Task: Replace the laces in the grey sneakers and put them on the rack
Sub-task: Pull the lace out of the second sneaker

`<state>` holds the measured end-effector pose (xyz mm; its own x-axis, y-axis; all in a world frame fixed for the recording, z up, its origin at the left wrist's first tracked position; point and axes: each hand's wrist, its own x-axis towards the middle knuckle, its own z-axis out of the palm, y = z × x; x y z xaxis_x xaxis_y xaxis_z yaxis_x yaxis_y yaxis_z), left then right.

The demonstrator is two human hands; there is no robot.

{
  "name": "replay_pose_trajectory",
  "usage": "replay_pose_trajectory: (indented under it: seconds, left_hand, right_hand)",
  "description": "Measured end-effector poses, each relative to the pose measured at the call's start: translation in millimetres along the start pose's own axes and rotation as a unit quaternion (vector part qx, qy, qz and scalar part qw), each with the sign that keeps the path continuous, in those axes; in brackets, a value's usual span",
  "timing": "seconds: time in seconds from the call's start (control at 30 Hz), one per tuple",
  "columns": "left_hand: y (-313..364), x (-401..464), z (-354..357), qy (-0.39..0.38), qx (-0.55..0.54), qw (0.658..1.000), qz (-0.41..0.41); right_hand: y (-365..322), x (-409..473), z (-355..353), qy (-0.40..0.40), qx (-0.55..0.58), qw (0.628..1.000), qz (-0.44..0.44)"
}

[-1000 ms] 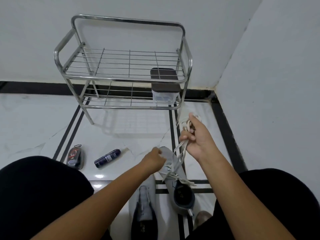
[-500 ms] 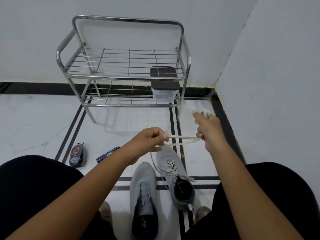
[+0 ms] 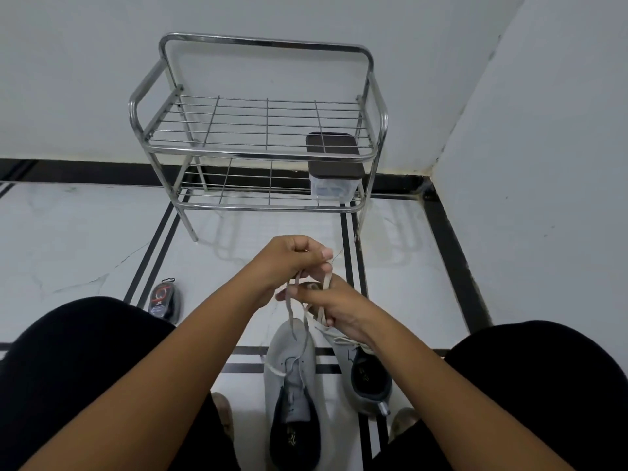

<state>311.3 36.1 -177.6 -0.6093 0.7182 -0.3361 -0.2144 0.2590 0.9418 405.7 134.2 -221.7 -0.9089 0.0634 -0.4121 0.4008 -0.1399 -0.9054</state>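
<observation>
Both hands have drawn together since a moment ago, when they stretched the pale cream shoelace [image 3: 295,302] taut between them with the right hand far out to the right; they now meet at centre frame, just above the toes of the shoes. A chrome wire two-tier shoe rack [image 3: 261,151] stands against the white wall in the upper middle of the frame, its top shelf bare, its lower shelf carrying at the right end a clear plastic box with a dark brown lid [image 3: 334,171]; what the box holds cannot be made out.

On the white marble floor with black inlay stripes [image 3: 85,239], two grey fabric sneakers [image 3: 292,348] with dark linings lie side by side at lower centre, between the person's black-clad knees, toes pointing towards the rack. The left one shows bare eyelets, with loose lace ends draped across it; the right one has lace crossed over its tongue.

The left hand [image 3: 289,263] is curled, fingers pinching the lace from above. The right hand [image 3: 334,309] sits just below it, fingers closed around loops of the same lace, which trails down to the sneakers. A small black oval shoe-polish sponge case [image 3: 164,300] lies on the floor at left.
</observation>
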Motion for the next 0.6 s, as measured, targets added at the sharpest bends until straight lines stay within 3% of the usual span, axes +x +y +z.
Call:
replay_pose_trajectory:
  seconds: [0.07, 0.17, 0.33, 0.37, 0.43, 0.5, 0.6]
  left_hand:
    - [3, 1, -3, -0.007, 0.0, 1.0, 0.002]
    - [4, 4, -7, 0.047, 0.052, 0.997, 0.012]
    - [-20, 23, 2, 0.153, -0.156, 0.97, -0.108]
    - [-27, 28, 11, 0.144, -0.186, 0.961, -0.144]
    - [-41, 32, 37, 0.082, -0.205, 0.952, -0.214]
    - [-57, 33, 67, -0.014, -0.182, 0.952, -0.245]
    - [-80, 36, 98, -0.093, -0.134, 0.963, -0.214]
  right_hand:
    - [-1, 1, -5, 0.028, -0.009, 1.0, 0.008]
    - [-10, -5, -26, 0.05, -0.073, 0.996, 0.019]
    - [-21, -23, -71, 0.202, -0.211, 0.956, -0.014]
    - [-19, -26, -74, 0.231, -0.172, 0.957, -0.024]
    - [-10, -26, -68, 0.254, 0.049, 0.965, -0.042]
    - [-2, -28, -66, 0.262, 0.307, 0.914, -0.038]
    - [3, -37, -90, 0.367, 0.383, 0.848, 0.001]
